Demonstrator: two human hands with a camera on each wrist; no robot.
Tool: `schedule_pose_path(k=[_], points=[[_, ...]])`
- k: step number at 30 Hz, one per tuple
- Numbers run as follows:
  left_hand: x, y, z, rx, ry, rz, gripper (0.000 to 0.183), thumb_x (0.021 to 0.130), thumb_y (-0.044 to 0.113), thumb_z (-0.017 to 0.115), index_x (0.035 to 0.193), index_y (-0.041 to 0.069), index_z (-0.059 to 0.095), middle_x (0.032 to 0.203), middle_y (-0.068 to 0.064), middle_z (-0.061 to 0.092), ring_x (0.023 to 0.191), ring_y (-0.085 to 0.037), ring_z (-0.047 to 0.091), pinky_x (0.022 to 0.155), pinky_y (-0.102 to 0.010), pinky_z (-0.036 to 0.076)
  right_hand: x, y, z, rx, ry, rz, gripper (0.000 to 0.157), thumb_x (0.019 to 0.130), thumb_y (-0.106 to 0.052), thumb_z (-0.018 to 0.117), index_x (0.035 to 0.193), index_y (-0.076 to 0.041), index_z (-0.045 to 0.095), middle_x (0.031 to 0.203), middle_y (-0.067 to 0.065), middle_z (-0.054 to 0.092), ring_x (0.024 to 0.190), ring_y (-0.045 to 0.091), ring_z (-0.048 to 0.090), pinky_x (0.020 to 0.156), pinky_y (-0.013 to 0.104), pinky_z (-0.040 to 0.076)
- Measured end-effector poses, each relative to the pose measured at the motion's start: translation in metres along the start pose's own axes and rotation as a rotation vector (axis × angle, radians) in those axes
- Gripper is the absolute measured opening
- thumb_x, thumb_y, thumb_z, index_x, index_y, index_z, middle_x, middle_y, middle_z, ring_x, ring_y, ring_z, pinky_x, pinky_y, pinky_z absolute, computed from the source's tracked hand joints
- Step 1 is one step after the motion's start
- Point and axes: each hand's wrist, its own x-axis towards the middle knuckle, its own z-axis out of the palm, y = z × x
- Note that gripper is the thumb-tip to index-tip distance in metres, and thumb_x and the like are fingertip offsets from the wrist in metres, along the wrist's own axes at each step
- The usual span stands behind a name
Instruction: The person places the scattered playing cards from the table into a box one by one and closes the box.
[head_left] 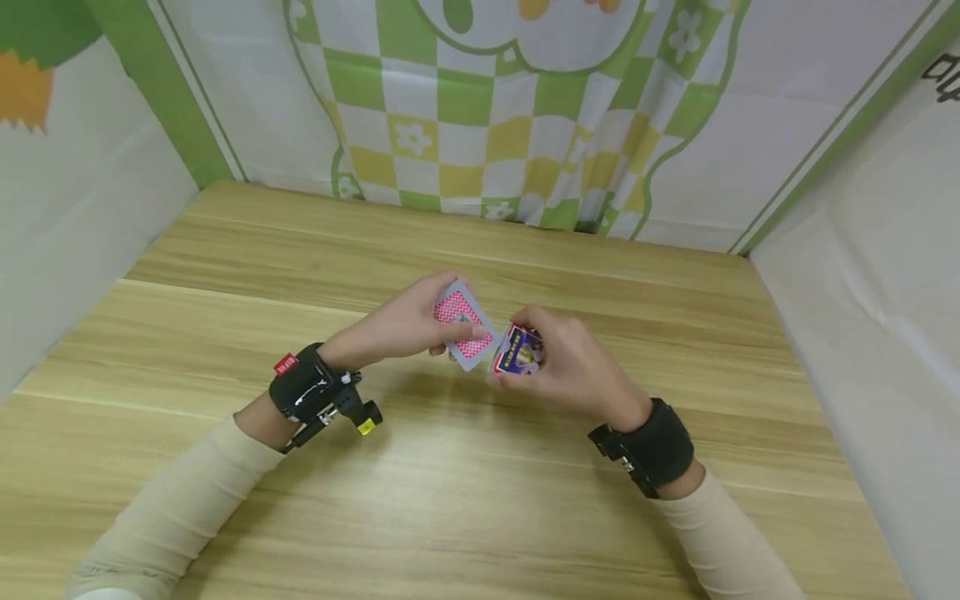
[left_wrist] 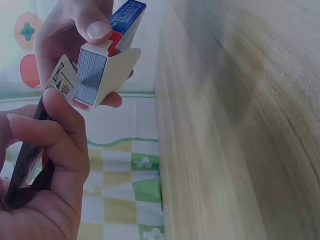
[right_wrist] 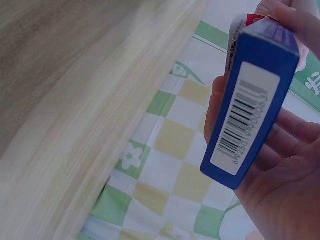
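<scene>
My left hand (head_left: 401,323) grips a stack of playing cards (head_left: 455,305), thumb across the pink checkered back of the top one. A card marked K (left_wrist: 64,79) shows at the stack's end in the left wrist view. In my right hand (head_left: 581,367) is a blue card box (head_left: 513,353), pinched between thumb and fingers. Its flap (left_wrist: 118,71) is open, and the tight edges of more cards (left_wrist: 91,75) fill the mouth, which faces the left hand's stack. The right wrist view shows the box's barcode end (right_wrist: 245,117). Both hands are raised above the table.
The wooden table (head_left: 450,500) spreads beneath both hands. Behind it hangs a green, yellow and white checked cloth (head_left: 465,108), and white walls (head_left: 847,200) stand on either side. Each wrist wears a black camera strap (head_left: 660,446).
</scene>
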Motion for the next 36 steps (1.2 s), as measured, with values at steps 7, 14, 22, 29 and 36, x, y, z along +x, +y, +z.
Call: schedule_pose_path(k=[7, 14, 22, 29, 36], points=[[0.0002, -0.0025, -0.0005, -0.035, -0.029, 0.007, 0.034, 0.086, 0.026, 0.071, 0.108, 0.013, 0.048, 0.079, -0.011, 0.064, 0.055, -0.017, 0.052, 0.045, -0.025, 0.041, 0.0005, 0.0007, 0.0003, 0.018, -0.003, -0.015, 0.06, 0.07, -0.047, 0.078, 0.109, -0.009, 0.054, 0.082, -0.001, 0.06, 0.064, 0.009, 0.056, 0.048, 0.025, 0.049], [0.0032, -0.0024, 0.0018, -0.062, 0.011, 0.009, 0.037, 0.084, 0.026, 0.073, 0.108, 0.013, 0.048, 0.079, -0.013, 0.062, 0.053, -0.017, 0.051, 0.043, -0.023, 0.041, 0.0003, 0.0009, -0.0007, 0.031, 0.0, -0.02, 0.06, 0.07, -0.048, 0.077, 0.109, -0.01, 0.054, 0.084, -0.003, 0.059, 0.065, 0.007, 0.055, 0.049, 0.024, 0.05], [-0.0006, 0.0003, -0.0002, -0.069, 0.002, 0.024, 0.035, 0.086, 0.025, 0.071, 0.109, 0.014, 0.048, 0.076, -0.012, 0.063, 0.053, -0.018, 0.051, 0.044, -0.025, 0.04, 0.001, 0.0001, -0.0005, 0.034, 0.001, -0.019, 0.06, 0.07, -0.049, 0.077, 0.109, -0.01, 0.054, 0.083, -0.005, 0.059, 0.064, 0.005, 0.054, 0.049, 0.024, 0.049], [-0.0015, 0.002, 0.0024, -0.036, 0.01, 0.009, 0.035, 0.086, 0.025, 0.071, 0.11, 0.015, 0.048, 0.078, -0.012, 0.063, 0.053, -0.017, 0.052, 0.043, -0.022, 0.04, 0.0013, 0.0008, -0.0007, 0.036, -0.003, -0.037, 0.059, 0.072, -0.045, 0.077, 0.111, -0.008, 0.054, 0.086, -0.003, 0.059, 0.067, 0.005, 0.055, 0.051, 0.025, 0.051], [-0.0017, 0.0062, 0.0086, 0.006, 0.049, 0.003, 0.032, 0.085, 0.019, 0.071, 0.106, 0.013, 0.048, 0.078, -0.012, 0.061, 0.053, -0.016, 0.052, 0.043, -0.023, 0.042, 0.0002, 0.0008, -0.0001, 0.03, -0.006, -0.023, 0.058, 0.072, -0.044, 0.077, 0.11, -0.008, 0.053, 0.083, -0.003, 0.059, 0.064, 0.006, 0.054, 0.049, 0.024, 0.05]])
